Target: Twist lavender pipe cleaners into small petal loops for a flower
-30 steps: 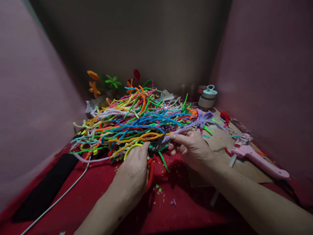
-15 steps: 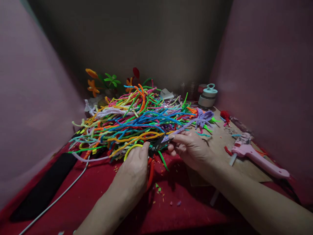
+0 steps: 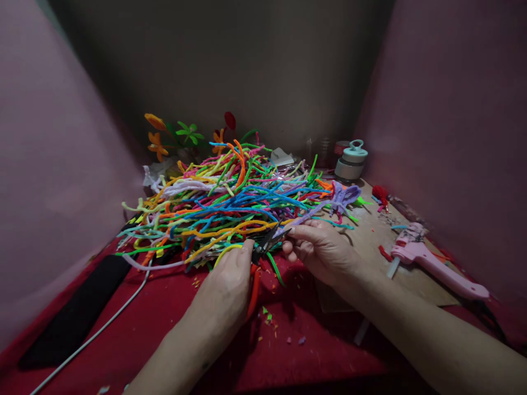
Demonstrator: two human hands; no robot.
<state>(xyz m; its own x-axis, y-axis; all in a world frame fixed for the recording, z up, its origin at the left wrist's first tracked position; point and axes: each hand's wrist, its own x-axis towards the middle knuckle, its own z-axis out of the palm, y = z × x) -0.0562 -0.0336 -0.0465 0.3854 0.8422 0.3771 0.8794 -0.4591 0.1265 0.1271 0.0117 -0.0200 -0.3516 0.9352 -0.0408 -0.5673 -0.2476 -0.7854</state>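
Scissors (image 3: pixel 260 250) beside a pinched purple stem (image 3: pixel 313 213)

The left hand (image 3: pixel 230 274) comes in from the lower left, back upward, its fingers curled round the red handle of the scissors, thumb lying along the top. The right hand (image 3: pixel 323 247) reaches in from the lower right and pinches the purple stem between thumb and forefinger, the other fingers bent under. The dark blades stand slightly parted beside the pinch; whether they touch the stem cannot be told.

The stem is fuzzy and runs up to the right, ending in soft loops above a brown board (image 3: pixel 432 293). Behind the hands, a tangled pile (image 3: pixel 222 208) of thin, velvety, bendable strands lies mostly crosswise, blue, orange, green and white among them.

Along the near side, the red, cloth-covered surface (image 3: pixel 164 340) shows between the forearms, dotted with small scraps (image 3: pixel 267 317). A smooth pink glue gun (image 3: pixel 436 266) lies on the board, to the right of the right hand. A flat black strip (image 3: pixel 74 312) and a white cable (image 3: pixel 102 329) border the left side. Pinkish walls (image 3: pixel 53 164) flank the surface.
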